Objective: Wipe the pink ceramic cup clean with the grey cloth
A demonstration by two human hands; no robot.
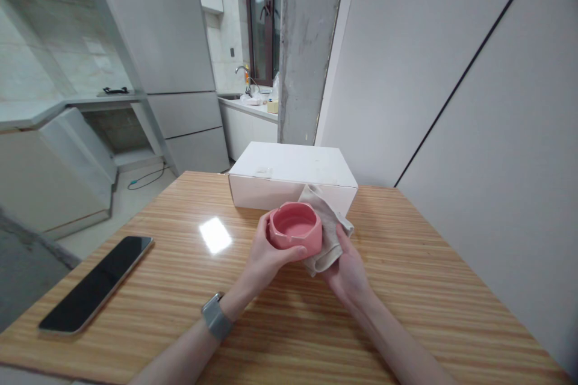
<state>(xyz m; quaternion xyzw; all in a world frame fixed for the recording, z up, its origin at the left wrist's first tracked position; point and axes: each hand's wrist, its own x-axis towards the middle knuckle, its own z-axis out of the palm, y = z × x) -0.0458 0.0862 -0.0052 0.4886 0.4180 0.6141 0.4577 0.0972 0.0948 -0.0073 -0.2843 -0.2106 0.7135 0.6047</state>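
Note:
A pink, faceted ashtray (295, 225) with a notched rim is held up over the table, its hollow facing up toward me. My left hand (266, 252) grips it from the left, thumb across the near side and fingers around the far left side. On the other side, my right hand (347, 267) holds a beige cloth (329, 234) against the ashtray's right wall. Part of the cloth sticks up above my right fingers, and a fold hangs below. The cloth hides some of those fingers.
A white box (293, 162) sits at the table's far edge, just behind my hands. A black-screened smartphone (97, 286) lies on the left of the wooden table (180, 313). Beyond are a fridge (153, 30) and a sink counter; a white wall (506, 162) borders the right.

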